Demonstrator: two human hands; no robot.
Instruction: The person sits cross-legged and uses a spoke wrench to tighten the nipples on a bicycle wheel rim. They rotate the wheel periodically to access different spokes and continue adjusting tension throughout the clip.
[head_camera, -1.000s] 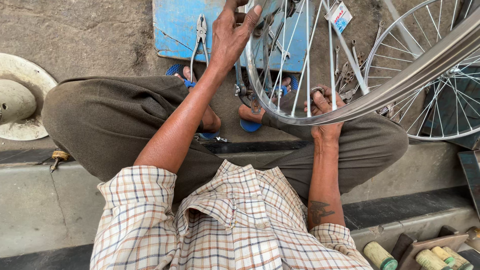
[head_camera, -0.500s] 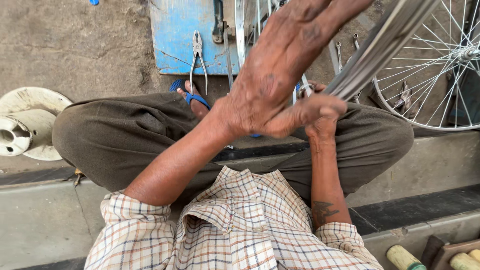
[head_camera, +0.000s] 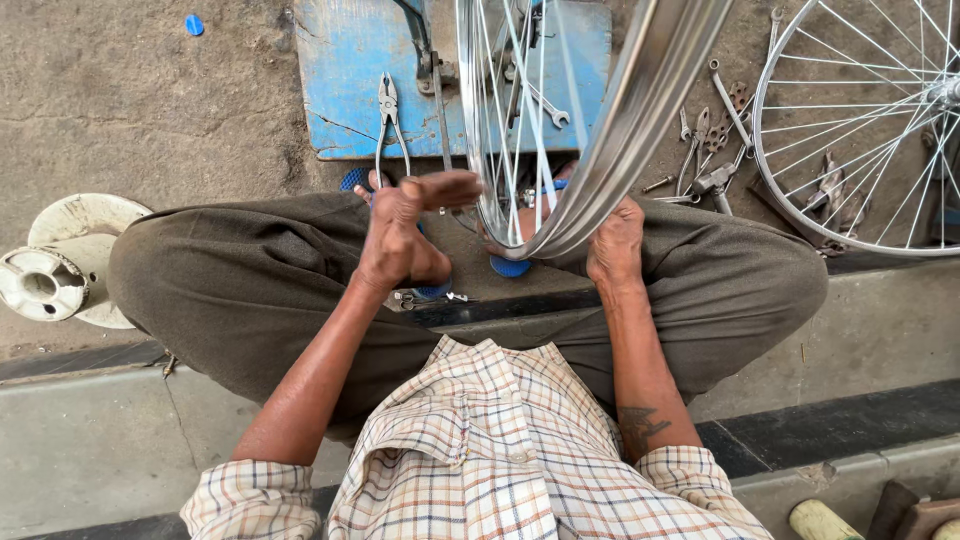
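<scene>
One wheel rim (head_camera: 640, 110) — right hand (head_camera: 615, 245) grip holding it, left hand (head_camera: 400, 235) grip wide, two hands.

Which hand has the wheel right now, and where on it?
Right hand grips the wheel at the rim's lowest part. Left hand is open beside it, holding nothing.

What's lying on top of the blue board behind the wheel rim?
On the blue board lie pliers and a spanner. The wheel rim and its spokes cover the board's middle, so anything there is hidden.
</scene>
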